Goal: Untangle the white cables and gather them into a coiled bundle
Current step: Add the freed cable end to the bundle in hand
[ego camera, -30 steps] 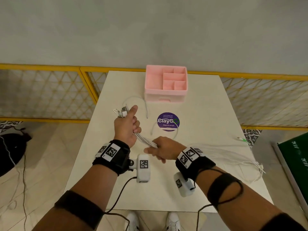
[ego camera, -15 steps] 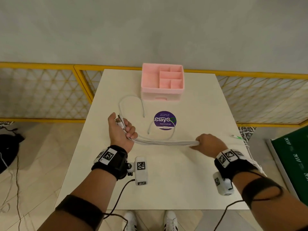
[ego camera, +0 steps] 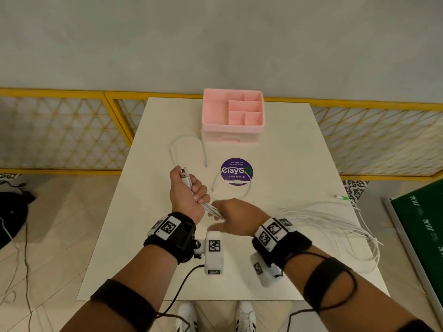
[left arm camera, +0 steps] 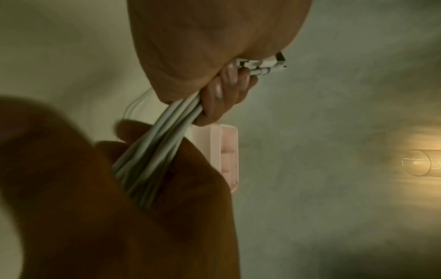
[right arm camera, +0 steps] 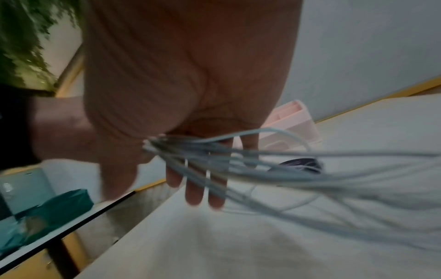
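My left hand (ego camera: 191, 192) grips a bundle of white cables (ego camera: 211, 208) in its fist over the table's near middle. The USB plugs (ego camera: 185, 174) stick up above the thumb. In the left wrist view its curled fingers (left arm camera: 226, 88) wrap the cables (left arm camera: 167, 136) just below the plugs (left arm camera: 269, 65). My right hand (ego camera: 225, 212) sits right beside the left. In the right wrist view its fingers (right arm camera: 193, 188) are straight and the cables (right arm camera: 286, 175) run across the palm. The loose strands (ego camera: 335, 221) fan right and hang off the table edge.
A pink compartment organiser (ego camera: 232, 116) stands at the table's far middle. A purple round sticker (ego camera: 236, 171) lies before it, crossed by a separate white cable (ego camera: 249, 188). Another cable loop (ego camera: 187, 138) lies left of the organiser. A green-tipped plug (ego camera: 341, 197) lies right. Yellow railings (ego camera: 72, 130) flank the table.
My right hand slid right along the cables, pulling them straight, then came back next to the left hand. The strands now fan loose to the right. My left hand kept its grip.
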The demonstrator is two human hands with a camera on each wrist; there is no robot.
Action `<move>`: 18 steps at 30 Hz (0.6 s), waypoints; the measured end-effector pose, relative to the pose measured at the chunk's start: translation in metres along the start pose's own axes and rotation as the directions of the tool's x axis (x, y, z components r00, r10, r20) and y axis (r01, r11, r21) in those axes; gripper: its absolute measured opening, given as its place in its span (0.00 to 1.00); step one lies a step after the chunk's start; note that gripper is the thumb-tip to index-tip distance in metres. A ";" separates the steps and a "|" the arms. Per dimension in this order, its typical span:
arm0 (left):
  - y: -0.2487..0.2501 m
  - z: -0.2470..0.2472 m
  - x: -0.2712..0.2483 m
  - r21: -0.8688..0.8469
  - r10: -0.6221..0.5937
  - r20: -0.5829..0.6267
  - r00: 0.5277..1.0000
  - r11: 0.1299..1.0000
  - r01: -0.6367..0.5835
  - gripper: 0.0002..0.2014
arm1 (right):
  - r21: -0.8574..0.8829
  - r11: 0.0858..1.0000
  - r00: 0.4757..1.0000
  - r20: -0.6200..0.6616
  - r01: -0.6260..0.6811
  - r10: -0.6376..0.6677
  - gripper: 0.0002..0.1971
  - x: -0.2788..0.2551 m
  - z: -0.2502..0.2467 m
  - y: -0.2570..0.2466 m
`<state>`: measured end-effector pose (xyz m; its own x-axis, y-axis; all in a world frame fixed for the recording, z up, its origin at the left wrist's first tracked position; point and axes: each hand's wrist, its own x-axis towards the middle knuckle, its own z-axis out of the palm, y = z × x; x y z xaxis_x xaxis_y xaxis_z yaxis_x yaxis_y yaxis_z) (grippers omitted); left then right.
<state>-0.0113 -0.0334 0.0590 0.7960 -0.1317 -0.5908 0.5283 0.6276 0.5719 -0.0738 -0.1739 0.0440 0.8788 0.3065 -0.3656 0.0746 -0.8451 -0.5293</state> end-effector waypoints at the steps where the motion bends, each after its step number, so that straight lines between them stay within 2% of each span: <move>1: 0.001 -0.001 0.001 -0.007 0.001 0.003 1.000 1.000 -0.001 0.24 | 0.003 1.000 1.000 -0.004 -0.001 0.001 0.20 0.004 0.002 -0.005; 5: 0.006 -0.013 0.005 -0.006 -0.024 0.127 0.992 1.000 0.025 0.28 | 0.082 0.996 0.998 -0.060 -0.022 0.027 0.21 0.007 0.005 -0.002; 9: 0.001 -0.028 0.002 0.126 -0.070 0.252 0.965 0.991 0.039 0.35 | 0.155 0.988 0.994 -0.106 -0.016 0.033 0.18 0.008 -0.001 -0.002; 11: -0.007 -0.032 -0.003 0.210 -0.120 0.289 0.950 0.976 0.060 0.30 | 0.149 0.989 0.993 -0.117 -0.015 0.033 0.17 0.012 -0.002 -0.003; 13: -0.015 -0.030 -0.007 0.325 -0.157 0.277 0.948 0.944 0.062 0.17 | 0.126 0.992 0.994 -0.104 -0.004 0.017 0.17 0.013 -0.001 -0.002; 15: -0.019 -0.024 -0.008 0.346 -0.136 0.191 0.972 0.936 0.062 0.09 | 0.092 0.996 0.996 -0.084 0.003 0.005 0.18 0.013 0.003 -0.003; 18: -0.019 -0.014 -0.004 0.256 -0.087 0.108 0.990 0.965 0.057 0.14 | 0.074 0.997 0.996 -0.086 0.012 -0.006 0.16 0.010 0.006 -0.003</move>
<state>-0.0290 -0.0338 0.0422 0.7743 -0.2673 -0.5735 0.6305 0.4020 0.6640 -0.0682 -0.1661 0.0372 0.9157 0.2724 -0.2954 0.0499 -0.8065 -0.5891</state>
